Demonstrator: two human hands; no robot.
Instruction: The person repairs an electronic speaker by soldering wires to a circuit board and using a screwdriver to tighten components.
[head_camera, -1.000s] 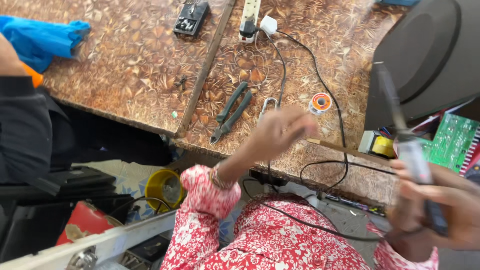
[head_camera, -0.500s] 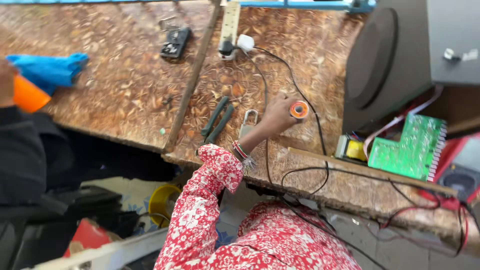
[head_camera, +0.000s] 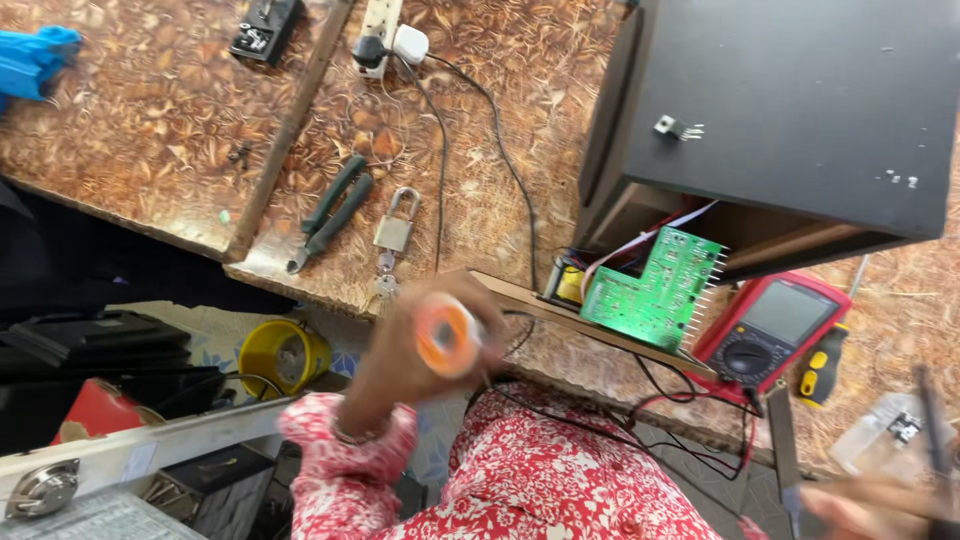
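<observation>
My left hand (head_camera: 405, 355), in a red flowered sleeve, is raised over the front edge of the brown patterned bench (head_camera: 480, 120) and holds a small orange and white spool (head_camera: 447, 338). My right hand (head_camera: 880, 505) shows blurred at the bottom right corner, gripping a thin dark tool (head_camera: 932, 430) that points upward. A green circuit board (head_camera: 652, 288) hangs out of a black speaker cabinet (head_camera: 790, 110), to the right of my left hand. A red multimeter (head_camera: 772, 328) lies between my two hands.
Green-handled pliers (head_camera: 330, 212) and a padlock with keys (head_camera: 394, 235) lie on the bench beyond my left hand. A power strip with a white plug (head_camera: 395, 35) is at the back. A yellow tub (head_camera: 283, 355) sits on the floor at left.
My left hand has lifted the orange spool off the bench and drawn it back toward me. The view has swung right and closer, bringing the cabinet, circuit board and multimeter into sight.
</observation>
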